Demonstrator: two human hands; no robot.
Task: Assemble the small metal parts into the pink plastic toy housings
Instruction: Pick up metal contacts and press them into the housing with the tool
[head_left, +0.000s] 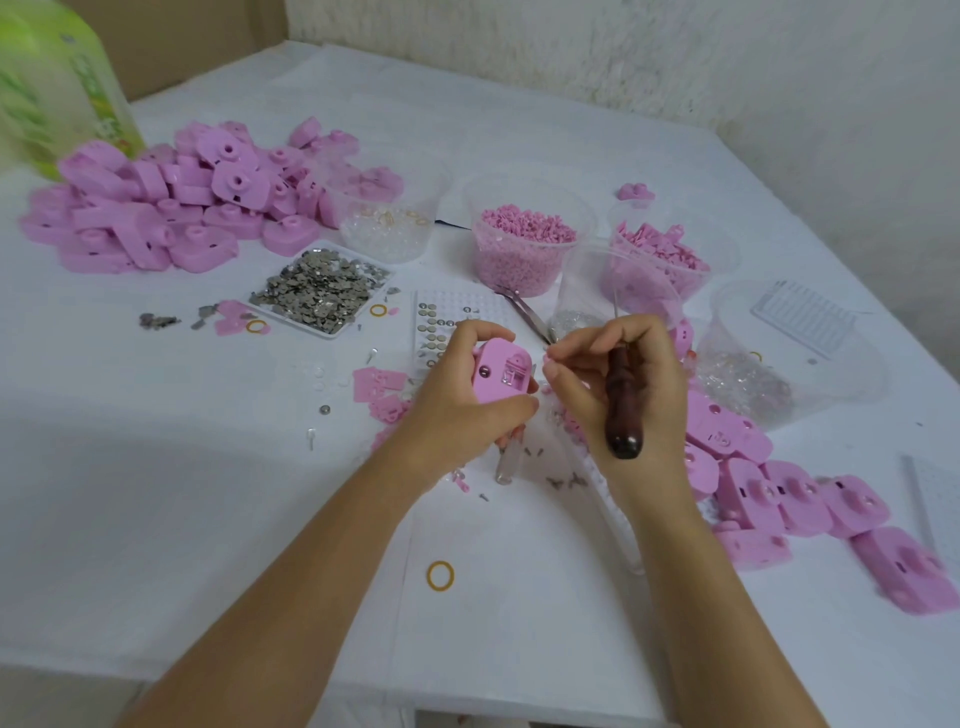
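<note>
Left grip (467, 400) grasps pink housing (501, 376) above bench (208, 493); right grip (613, 384) clasps wooden-handled tool (623, 415), fingertips (551, 365) pinched beside housing. We judge under half done: big pile (156, 208) far left prob. unbuilt, smaller batch (779, 493) near right prob. finished.

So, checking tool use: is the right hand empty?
No, the right hand grips a dark-handled tool.

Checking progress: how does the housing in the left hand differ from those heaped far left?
The held housing is gripped in the left hand, above the table; the heaped housings lie loose on it. The held one shows a recessed compartment; the heaped ones mostly show a round holed boss. Both are pink plastic.
</note>
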